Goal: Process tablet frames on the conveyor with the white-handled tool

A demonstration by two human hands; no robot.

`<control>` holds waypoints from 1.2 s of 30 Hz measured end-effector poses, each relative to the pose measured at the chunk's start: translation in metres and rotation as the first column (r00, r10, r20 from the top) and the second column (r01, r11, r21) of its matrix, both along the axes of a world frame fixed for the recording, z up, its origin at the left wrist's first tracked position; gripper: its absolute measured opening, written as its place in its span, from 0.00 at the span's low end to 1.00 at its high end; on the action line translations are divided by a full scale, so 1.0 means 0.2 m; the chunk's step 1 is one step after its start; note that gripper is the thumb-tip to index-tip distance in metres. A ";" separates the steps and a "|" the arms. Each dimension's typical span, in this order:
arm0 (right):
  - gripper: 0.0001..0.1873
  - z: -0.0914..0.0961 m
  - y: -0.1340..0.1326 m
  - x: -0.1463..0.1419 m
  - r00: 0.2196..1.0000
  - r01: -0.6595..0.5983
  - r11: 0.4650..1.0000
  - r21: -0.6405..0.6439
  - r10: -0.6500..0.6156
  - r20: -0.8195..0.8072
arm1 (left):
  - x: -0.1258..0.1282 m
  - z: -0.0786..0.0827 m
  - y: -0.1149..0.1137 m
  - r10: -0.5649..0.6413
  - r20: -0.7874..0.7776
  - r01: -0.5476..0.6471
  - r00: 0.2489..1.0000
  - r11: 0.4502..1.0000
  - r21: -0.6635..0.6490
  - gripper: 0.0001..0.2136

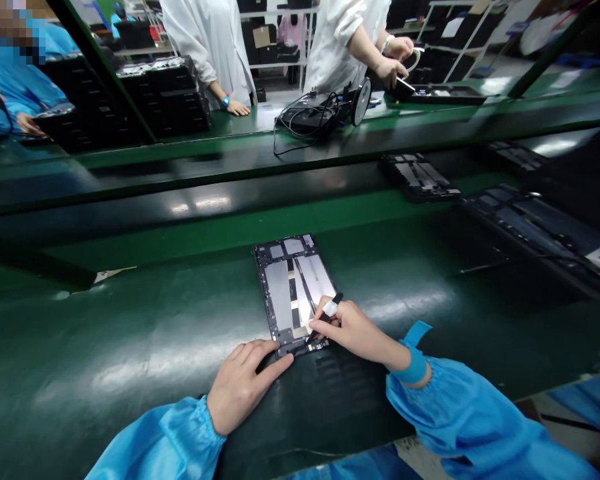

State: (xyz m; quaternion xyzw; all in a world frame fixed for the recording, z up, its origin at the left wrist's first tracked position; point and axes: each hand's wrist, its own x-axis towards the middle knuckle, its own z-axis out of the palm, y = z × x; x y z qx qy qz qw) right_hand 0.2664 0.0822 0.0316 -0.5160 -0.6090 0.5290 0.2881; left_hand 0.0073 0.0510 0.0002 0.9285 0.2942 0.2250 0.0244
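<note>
An opened tablet chassis (293, 287), dark-framed with silver foil-covered panels, lies flat on the green conveyor belt (130, 333). My left hand (243, 383) rests across its near corner, fingers over the edge. My right hand (347, 327) grips a black pen-shaped tool (325, 317), its tip pressed on the chassis near the lower edge. One finger of that hand wears a white wrap (331, 308). A blue wrist strap (414, 365) circles my right wrist, and blue sleeves cover both forearms.
Further tablet chassis (419, 177) lie on the belt to the right, with a larger one (540, 230) beside it. Across the belt, co-workers in white coats stand by a cabled device (325, 113). Stacked black trays (165, 100) stand at the far left, near a person in a blue sleeve.
</note>
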 end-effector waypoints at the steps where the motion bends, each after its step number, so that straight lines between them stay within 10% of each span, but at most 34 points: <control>1: 0.07 0.00 0.00 0.00 0.999 0.008 1.000 -0.026 -0.009 -0.031 | 0.00 0.00 0.00 0.002 0.005 -0.003 1.000 1.000 0.002 0.14; 36: 0.07 0.01 -0.01 -0.03 0.999 0.044 0.999 0.011 -0.044 -0.019 | 0.01 0.00 -0.02 0.057 -0.188 -0.034 0.980 0.992 0.122 0.18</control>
